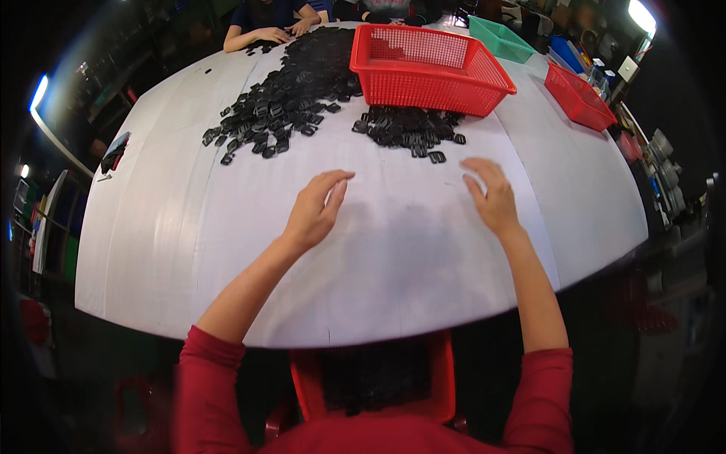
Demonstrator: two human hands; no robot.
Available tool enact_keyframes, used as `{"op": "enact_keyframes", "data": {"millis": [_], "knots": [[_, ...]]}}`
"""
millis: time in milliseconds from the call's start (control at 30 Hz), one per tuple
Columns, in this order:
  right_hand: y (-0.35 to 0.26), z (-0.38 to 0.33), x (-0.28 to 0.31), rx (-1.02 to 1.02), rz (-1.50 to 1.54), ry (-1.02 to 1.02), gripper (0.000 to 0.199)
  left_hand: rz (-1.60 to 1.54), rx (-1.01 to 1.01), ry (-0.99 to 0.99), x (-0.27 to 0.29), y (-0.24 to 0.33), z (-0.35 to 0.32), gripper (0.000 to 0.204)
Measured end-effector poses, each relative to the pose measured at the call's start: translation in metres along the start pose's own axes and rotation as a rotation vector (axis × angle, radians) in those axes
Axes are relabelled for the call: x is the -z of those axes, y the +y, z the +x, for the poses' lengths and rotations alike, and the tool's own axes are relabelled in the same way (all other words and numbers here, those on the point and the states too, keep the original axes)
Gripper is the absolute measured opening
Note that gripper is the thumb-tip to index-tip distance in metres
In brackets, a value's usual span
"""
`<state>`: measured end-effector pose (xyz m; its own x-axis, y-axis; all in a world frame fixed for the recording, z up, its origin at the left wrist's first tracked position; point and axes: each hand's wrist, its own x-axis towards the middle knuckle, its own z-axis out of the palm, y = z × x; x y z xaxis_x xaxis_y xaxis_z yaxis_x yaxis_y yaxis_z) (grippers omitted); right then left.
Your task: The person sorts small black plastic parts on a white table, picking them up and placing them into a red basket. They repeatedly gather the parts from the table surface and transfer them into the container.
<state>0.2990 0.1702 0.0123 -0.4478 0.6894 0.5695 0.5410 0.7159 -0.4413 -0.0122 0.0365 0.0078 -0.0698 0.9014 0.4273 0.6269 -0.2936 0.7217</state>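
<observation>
Both our L hand (314,208) & R hand (497,203) are over the desk (408,272), fingers (324,181) spread from thumbs. Sm. pile of blk buckles (408,130) lies betw. & just beyond our fingers, nearer R; lg. pile (276,110) beyond L fingers; red basket (431,92) beyond R fingers, behind sm. pile.

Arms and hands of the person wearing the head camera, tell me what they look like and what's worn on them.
Plain deep-red fabric sleeves cover the upper arms, the left sleeve and the right sleeve both ending around the elbow. Both forearms are bare below. The left hand and right hand wear no gloves, and no watch or bracelet shows at either wrist.
</observation>
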Motion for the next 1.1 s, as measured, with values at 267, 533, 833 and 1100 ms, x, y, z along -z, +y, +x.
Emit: {"op": "enact_keyframes", "data": {"millis": [267, 533, 833, 1100], "knots": [[0.095, 0.165, -0.024, 0.088, -0.637, 0.090, 0.081, 0.009, 0.136, 0.182, -0.073, -0.085, 0.145, 0.030], [0.117, 0.206, -0.027, -0.007, -0.531, -0.128, 0.037, 0.111, 0.121, 0.089, -0.098, -0.123, 0.189, 0.032], [0.082, 0.149, -0.007, 0.187, -0.489, -0.098, 0.040, -0.016, -0.016, -0.072, -0.076, -0.092, 0.125, 0.024], [0.037, 0.079, 0.023, 0.310, -0.456, -0.061, 0.043, -0.085, -0.007, -0.279, -0.034, -0.041, 0.039, 0.026]]}}
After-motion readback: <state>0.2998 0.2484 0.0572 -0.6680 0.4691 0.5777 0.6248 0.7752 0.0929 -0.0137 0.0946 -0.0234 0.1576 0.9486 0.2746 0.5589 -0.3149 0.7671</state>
